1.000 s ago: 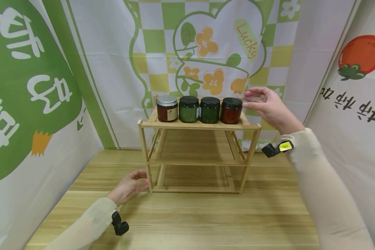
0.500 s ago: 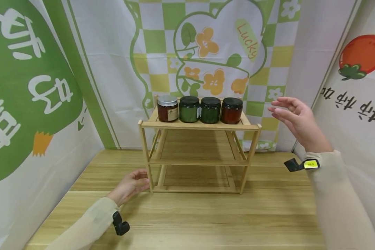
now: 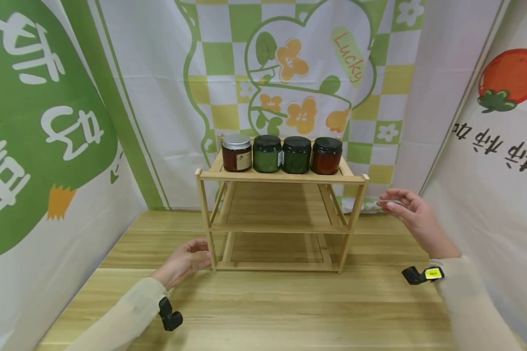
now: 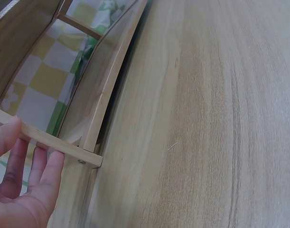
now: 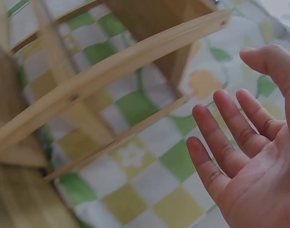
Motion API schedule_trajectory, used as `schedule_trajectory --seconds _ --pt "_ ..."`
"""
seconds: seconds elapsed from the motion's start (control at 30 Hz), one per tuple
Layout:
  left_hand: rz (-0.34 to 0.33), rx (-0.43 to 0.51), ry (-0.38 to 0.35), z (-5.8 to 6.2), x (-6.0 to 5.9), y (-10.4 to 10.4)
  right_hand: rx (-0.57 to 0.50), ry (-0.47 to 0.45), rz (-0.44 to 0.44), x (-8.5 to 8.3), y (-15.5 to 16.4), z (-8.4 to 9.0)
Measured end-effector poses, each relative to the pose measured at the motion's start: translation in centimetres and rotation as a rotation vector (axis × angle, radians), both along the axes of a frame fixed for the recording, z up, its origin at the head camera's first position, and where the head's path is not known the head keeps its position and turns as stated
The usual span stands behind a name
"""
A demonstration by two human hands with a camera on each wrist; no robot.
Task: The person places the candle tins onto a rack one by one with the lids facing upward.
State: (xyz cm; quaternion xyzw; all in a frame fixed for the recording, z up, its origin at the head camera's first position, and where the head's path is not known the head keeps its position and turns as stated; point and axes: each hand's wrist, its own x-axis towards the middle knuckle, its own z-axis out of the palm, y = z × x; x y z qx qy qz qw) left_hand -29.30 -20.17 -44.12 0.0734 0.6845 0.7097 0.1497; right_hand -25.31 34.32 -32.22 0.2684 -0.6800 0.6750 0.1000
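Note:
A three-tier wooden rack [image 3: 281,178] stands on the wooden table [image 3: 268,312]. Its top shelf carries a row of jars: a brown jar with a silver lid [image 3: 236,152], two green jars with black lids [image 3: 266,153] [image 3: 296,155], and a red jar with a black lid [image 3: 327,156]. My left hand [image 3: 182,261] rests with straight fingers against the rack's front left post [image 4: 54,145] near its foot. My right hand [image 3: 408,209] hovers open and empty to the right of the rack, at middle-shelf height, touching nothing.
Printed cloth backdrops [image 3: 290,73] close in the table at the back and both sides. The rack's two lower shelves [image 3: 276,226] hold nothing. Bare tabletop lies in front of the rack.
My right hand has moved away from the red jar on the top shelf, going right and down to the rack's side. My left hand has stayed at the post.

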Motion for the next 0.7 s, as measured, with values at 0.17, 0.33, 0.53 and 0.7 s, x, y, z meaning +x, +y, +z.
schedule_trajectory --seconds 0.17,0.33,0.53,0.7 --pt "0.01 -0.005 -0.004 -0.1 -0.1 -0.1 0.137 -0.059 -0.043 0.2 0.4 -2.9" --pt "0.008 0.001 0.001 -0.2 -0.2 0.0 0.194 -0.091 -0.049 0.2 0.4 -5.2" --pt "-0.012 -0.011 0.001 0.1 -0.3 -0.1 0.33 -0.121 -0.084 0.2 0.1 -6.9" --pt "-0.046 -0.189 0.077 1.2 -0.5 -1.1 0.489 -0.11 -0.176 0.3 0.1 -7.0"
